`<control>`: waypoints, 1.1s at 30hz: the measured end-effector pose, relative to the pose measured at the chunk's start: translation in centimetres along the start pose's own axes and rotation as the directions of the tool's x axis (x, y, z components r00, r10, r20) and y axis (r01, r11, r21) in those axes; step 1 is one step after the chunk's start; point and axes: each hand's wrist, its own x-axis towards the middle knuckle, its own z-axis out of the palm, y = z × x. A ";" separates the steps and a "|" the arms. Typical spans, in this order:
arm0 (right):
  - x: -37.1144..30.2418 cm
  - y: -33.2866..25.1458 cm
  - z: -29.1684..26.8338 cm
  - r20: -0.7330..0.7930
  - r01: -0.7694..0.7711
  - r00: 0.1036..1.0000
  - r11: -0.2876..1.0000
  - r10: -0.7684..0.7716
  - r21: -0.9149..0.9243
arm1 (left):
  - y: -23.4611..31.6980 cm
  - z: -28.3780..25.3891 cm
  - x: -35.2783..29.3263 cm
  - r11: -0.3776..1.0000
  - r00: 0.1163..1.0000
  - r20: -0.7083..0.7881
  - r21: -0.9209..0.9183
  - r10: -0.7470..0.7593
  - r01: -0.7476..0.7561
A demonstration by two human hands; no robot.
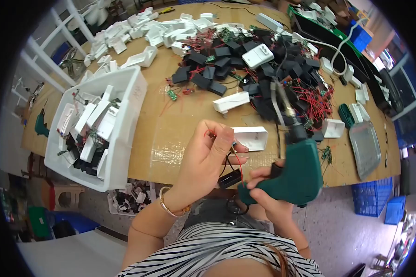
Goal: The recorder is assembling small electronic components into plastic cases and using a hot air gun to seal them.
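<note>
My left hand [207,154] is closed in a pinch over the near edge of the table, holding thin red, black and yellowish wires [237,159]. Whatever else lies inside that pinch is hidden by the fingers. Below the wires is a small black box [229,178], close to the table edge. My right hand [272,198] grips a green pistol-shaped power drill [300,171], its metal tip [289,110] pointing away from me toward the pile. An open white plastic housing [251,138] lies just beyond my left fingers. Another white housing piece [231,102] rests farther off.
A large heap of black boxes [222,62] with red wires [314,101] covers the table's far middle. White casings [166,32] spread behind it. On the left stands a white bin [141,87] full of parts. At right are a clear tray [365,150] and blue crates [372,198].
</note>
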 end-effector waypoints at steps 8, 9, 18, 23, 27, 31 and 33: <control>0.1 -0.6 -0.2 -0.002 -0.101 0.994 0.901 0.110 -0.422 | -1.4 1.3 -0.1 0.998 0.998 0.020 0.005 0.055 -0.055; 0.0 -0.5 -0.3 -0.005 -0.103 0.994 0.901 0.111 -0.420 | -1.3 1.3 -0.2 0.999 0.998 0.021 0.007 0.051 -0.052; 0.2 -0.3 0.2 -0.024 -0.071 0.997 0.891 0.068 -0.447 | -1.4 0.8 -0.7 0.998 0.998 0.017 0.025 0.065 -0.065; 0.1 0.5 -1.0 0.061 -0.024 0.996 0.879 0.060 -0.476 | -1.0 0.6 -0.6 0.991 0.994 0.032 0.081 0.103 -0.105; 0.2 0.0 0.0 -0.021 -0.051 0.999 0.868 0.047 -0.494 | -0.9 0.4 -0.7 0.994 0.996 0.003 0.066 0.086 -0.086; 0.2 0.4 0.0 -0.001 -0.153 0.985 0.872 0.173 -0.465 | -0.9 0.9 -0.7 0.988 0.988 -0.012 0.012 0.155 -0.155; 0.2 0.3 0.2 -0.016 -0.162 0.984 0.869 0.175 -0.467 | -0.8 0.7 -0.8 0.987 0.988 -0.023 0.030 0.156 -0.155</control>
